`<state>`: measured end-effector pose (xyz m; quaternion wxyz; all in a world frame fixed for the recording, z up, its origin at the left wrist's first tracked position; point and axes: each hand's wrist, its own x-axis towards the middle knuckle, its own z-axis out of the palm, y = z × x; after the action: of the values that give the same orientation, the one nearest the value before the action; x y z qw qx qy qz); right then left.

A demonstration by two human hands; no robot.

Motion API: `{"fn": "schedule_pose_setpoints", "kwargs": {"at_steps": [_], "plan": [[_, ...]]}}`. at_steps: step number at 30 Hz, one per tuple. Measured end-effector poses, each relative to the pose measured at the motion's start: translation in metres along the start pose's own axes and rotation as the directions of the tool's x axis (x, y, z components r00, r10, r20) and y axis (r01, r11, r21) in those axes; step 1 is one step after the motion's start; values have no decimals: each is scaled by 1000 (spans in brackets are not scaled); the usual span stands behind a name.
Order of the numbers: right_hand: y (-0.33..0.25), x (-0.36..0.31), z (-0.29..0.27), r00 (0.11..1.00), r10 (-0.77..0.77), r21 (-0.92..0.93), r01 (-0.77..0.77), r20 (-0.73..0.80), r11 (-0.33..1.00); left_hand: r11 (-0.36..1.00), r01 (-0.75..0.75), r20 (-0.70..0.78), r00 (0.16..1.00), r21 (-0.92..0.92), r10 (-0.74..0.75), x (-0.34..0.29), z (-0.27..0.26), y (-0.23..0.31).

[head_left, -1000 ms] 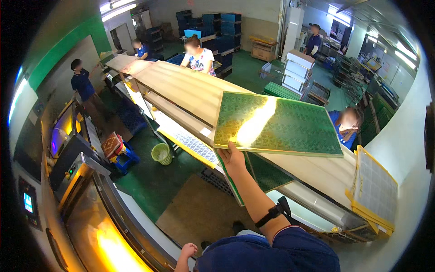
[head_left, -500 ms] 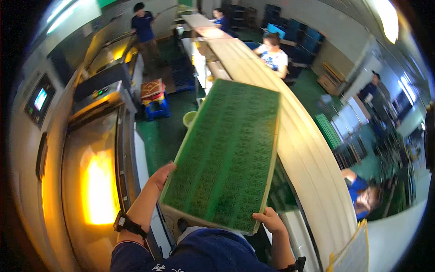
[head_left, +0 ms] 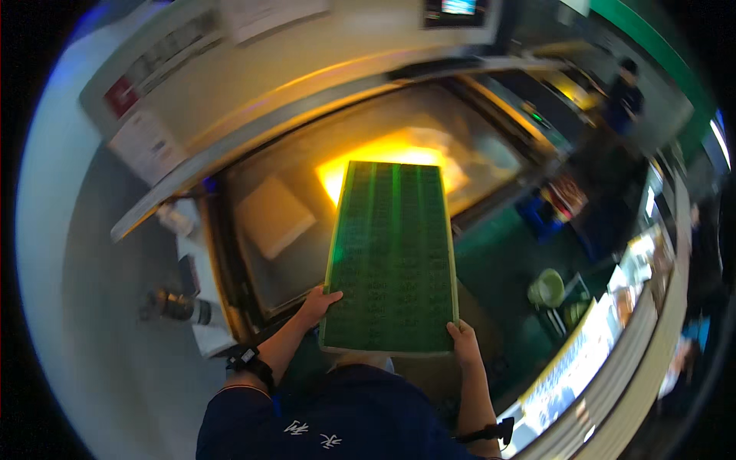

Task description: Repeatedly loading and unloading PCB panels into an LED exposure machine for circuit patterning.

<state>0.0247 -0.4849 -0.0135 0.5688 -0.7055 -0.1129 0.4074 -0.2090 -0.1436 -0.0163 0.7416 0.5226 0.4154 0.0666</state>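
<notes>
A large green circuit board panel (head_left: 391,257) is held in front of me, its long sides running away from me. Rows of fine dark markings cover its face, and its rim is pale. My left hand (head_left: 318,305) grips the left edge near the lower corner, thumb on top. Closed on the opposite edge, near the lower right corner, is my right hand (head_left: 464,341). The fingers beneath the panel are hidden. Beyond its far end lies a machine bed (head_left: 491,153) lit by a bright yellow glow, partly covered by the panel from this viewpoint.
A pale square sheet (head_left: 274,217) lies on the machine bed. A bottle (head_left: 180,305) stands on the left ledge. To the right are a blue stool (head_left: 537,222), a light green bucket (head_left: 547,288) and a long bench (head_left: 652,337). A person (head_left: 625,100) stands at the far right.
My view has swung left from the long bench toward the glowing machine. The panel has come along in both hands and now points at the bed.
</notes>
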Motion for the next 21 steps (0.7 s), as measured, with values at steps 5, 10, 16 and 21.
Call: {"fn": "schedule_pose_setpoints", "kwargs": {"at_steps": [5, 10, 16, 21], "plan": [[-22, 183, 69, 947, 0, -90, 30, 322, 996, 971, -9, -237, 970, -238, -49, 19, -69, -6], [-66, 285, 154, 951, 16, -206, 50, 310, 977, 905, -19, -758, 539, 425, 367, 73, -100, -3], [-161, 286, 157, 790, -520, -692, 574, 326, 437, 321, 130, -262, 873, 938, 412, 106, -30, -9], [-413, 190, 118, -99, -990, -633, 761, 103, -142, 239, 189, -291, 800, 952, 525, 145, -30, -16]]}}
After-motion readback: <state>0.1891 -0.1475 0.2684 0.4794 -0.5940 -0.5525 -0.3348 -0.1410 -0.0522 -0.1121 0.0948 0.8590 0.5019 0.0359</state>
